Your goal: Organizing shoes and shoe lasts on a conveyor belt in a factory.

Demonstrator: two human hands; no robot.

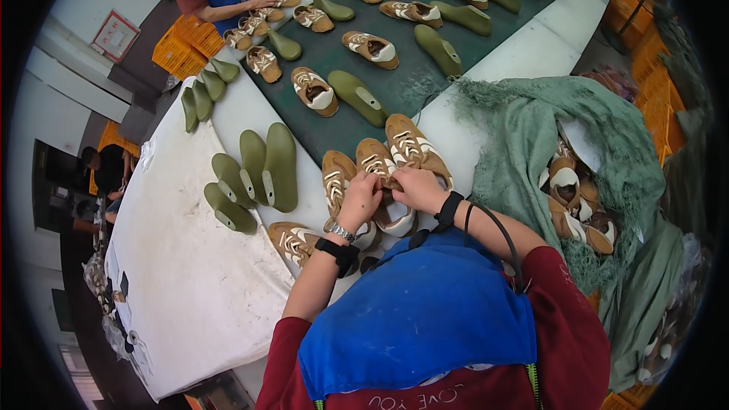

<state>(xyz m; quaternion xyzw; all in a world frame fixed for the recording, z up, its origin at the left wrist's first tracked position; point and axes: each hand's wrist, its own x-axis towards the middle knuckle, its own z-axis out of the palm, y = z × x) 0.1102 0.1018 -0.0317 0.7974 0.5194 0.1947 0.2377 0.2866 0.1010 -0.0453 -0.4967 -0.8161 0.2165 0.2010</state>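
Close together, the left hand (361, 201) and right hand (420, 188) pinch a tan-and-white, suede-like shoe (375, 158) at mid-length, probably light and pliable, best held by its sides.

Head-worn fisheye, facing downward, near left hand (362, 199), right hand (419, 188).

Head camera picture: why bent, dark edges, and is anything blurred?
Head view: fisheye lens curves the white worktable and blackens the corners; head view again: the brown-and-white lace-up shoe in left hand and right hand looks fairly crisp, the distant dark-clothed person softer.
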